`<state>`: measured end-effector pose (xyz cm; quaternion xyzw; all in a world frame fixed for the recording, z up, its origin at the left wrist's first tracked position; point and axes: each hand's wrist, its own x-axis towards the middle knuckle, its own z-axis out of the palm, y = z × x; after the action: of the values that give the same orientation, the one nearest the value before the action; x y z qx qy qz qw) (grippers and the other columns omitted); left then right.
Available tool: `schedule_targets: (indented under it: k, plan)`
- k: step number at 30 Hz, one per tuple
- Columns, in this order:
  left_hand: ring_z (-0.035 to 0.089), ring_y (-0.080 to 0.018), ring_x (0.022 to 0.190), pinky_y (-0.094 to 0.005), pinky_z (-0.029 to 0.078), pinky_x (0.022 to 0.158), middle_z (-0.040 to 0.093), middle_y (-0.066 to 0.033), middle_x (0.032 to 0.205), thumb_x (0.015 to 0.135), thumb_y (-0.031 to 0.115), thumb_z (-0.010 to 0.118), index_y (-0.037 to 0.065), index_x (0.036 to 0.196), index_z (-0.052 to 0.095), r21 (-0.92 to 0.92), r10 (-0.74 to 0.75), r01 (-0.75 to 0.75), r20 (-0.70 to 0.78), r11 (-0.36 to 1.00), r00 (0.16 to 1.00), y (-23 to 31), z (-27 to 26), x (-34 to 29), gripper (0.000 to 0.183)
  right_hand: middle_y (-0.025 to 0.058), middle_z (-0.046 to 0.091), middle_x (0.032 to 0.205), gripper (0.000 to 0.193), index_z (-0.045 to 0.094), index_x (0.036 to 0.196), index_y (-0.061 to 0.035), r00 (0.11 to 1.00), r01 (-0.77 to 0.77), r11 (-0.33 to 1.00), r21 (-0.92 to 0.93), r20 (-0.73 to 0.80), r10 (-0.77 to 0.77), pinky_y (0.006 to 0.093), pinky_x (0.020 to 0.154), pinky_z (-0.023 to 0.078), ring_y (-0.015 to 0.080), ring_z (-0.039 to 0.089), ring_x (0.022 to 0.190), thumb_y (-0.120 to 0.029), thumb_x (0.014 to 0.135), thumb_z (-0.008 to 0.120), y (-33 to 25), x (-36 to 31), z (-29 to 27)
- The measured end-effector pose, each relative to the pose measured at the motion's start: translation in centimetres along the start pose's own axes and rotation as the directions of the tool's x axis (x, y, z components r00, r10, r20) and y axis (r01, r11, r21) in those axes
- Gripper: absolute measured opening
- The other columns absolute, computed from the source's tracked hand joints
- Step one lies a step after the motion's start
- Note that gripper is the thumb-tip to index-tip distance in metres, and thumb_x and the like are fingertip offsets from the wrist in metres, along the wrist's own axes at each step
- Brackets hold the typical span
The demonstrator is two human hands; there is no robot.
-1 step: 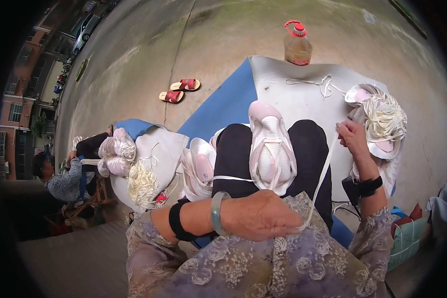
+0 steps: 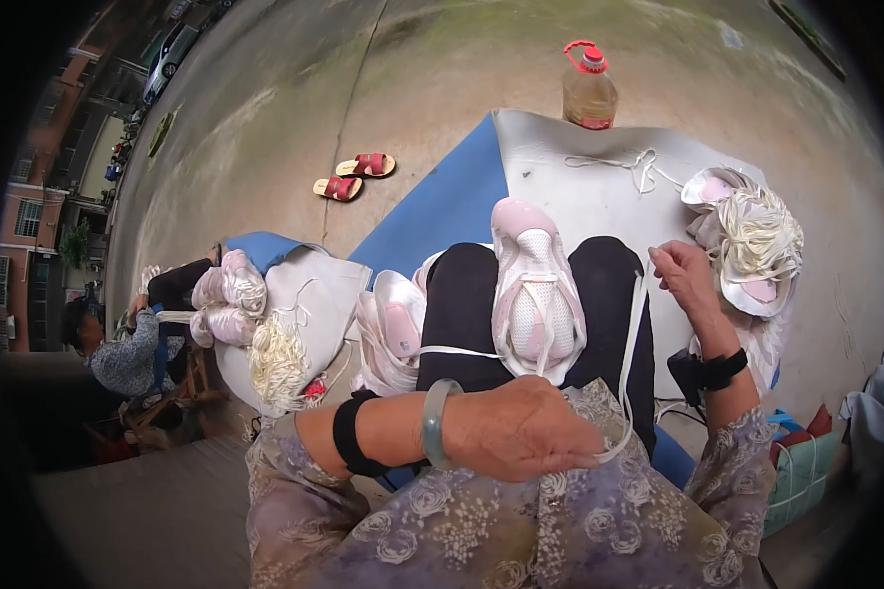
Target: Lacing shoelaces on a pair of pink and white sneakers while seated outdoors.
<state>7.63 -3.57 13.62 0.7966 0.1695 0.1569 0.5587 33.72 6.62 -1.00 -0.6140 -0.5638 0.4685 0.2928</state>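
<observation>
The pink-and-white mesh sneaker (image 2: 537, 294), seated between the black-trousered thighs (image 2: 459, 306), appears partly laced, one flat white lace (image 2: 634, 324) length remaining loose: left hand (image 2: 523, 429) pinched closed on it, right hand (image 2: 688, 280) half-curled near its end, grip indeterminable.

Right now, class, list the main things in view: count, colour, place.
Shoe: one, pinkish white, between knees
Lace: one, white, over right thigh
Other shoes: several, pinkish, both sides
Lace bundles: at least two, cream, both sides
Sheets: several, white and blue, ground
Sandals: two, red, ahead
Bottle: one, clear, ahead
Person: one, grey top, left
Car: one, pale, upper left
Package: one, green, lower right
Left hand: one, bare, pinching lace
Right hand: one, bare, near lace
</observation>
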Motion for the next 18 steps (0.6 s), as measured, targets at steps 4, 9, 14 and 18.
schedule_targets:
  k: [4, 9, 14, 18]
  plan:
    - [0.051, -0.0344, 0.057, -0.0404, 0.038, 0.050, 0.045, -0.0134, 0.058, 0.090, 0.023, 0.047, 0.005, 0.079, 0.044, -0.018, 0.068, -0.069, -0.014, 0.997, 0.998, -0.7, 0.6, 0.9, 0.021, 0.0094, 0.057, 0.062, 0.014, 0.062, 0.078, -0.0023, 0.924, 0.382, 0.912, -0.148, 0.056, -0.377, 0.0321, 0.054, 0.042, 0.0215, 0.055, 0.056, -0.016, 0.078, 0.061, -2.8, -0.9, 5.4]
    - [0.050, -0.0360, 0.057, -0.0421, 0.038, 0.051, 0.046, -0.0153, 0.058, 0.091, 0.024, 0.045, 0.005, 0.076, 0.042, -0.015, 0.049, -0.049, 0.030, 0.999, 0.998, -1.2, 0.9, 0.5, 0.024, 0.0114, 0.057, 0.072, 0.010, 0.060, 0.078, -0.0038, 0.748, 0.661, 0.650, -0.373, 0.273, -0.604, 0.0350, 0.058, 0.044, 0.0283, 0.057, 0.065, -0.012, 0.074, 0.062, -5.0, -1.4, 9.0]
    - [0.050, -0.0367, 0.057, -0.0434, 0.038, 0.052, 0.046, -0.0157, 0.058, 0.091, 0.024, 0.045, 0.005, 0.075, 0.043, -0.018, 0.044, -0.044, 0.008, 0.999, 0.999, -1.7, 1.3, 0.3, 0.025, 0.0085, 0.053, 0.072, 0.007, 0.055, 0.077, -0.0058, 0.612, 0.772, 0.364, -0.521, 0.454, -0.648, 0.0372, 0.058, 0.044, 0.0279, 0.055, 0.067, -0.011, 0.074, 0.059, -7.5, -1.0, 11.6]
    - [0.050, -0.0373, 0.058, -0.0440, 0.037, 0.053, 0.048, -0.0160, 0.060, 0.090, 0.024, 0.045, 0.004, 0.074, 0.044, -0.007, 0.034, -0.034, -0.001, 0.999, 0.999, -2.1, 1.5, 0.1, 0.026, 0.0049, 0.053, 0.067, 0.004, 0.057, 0.069, -0.0067, 0.407, 0.850, -0.059, -0.523, 0.725, -0.556, 0.0348, 0.054, 0.041, 0.0218, 0.055, 0.066, -0.011, 0.071, 0.056, -9.3, -0.9, 13.3]
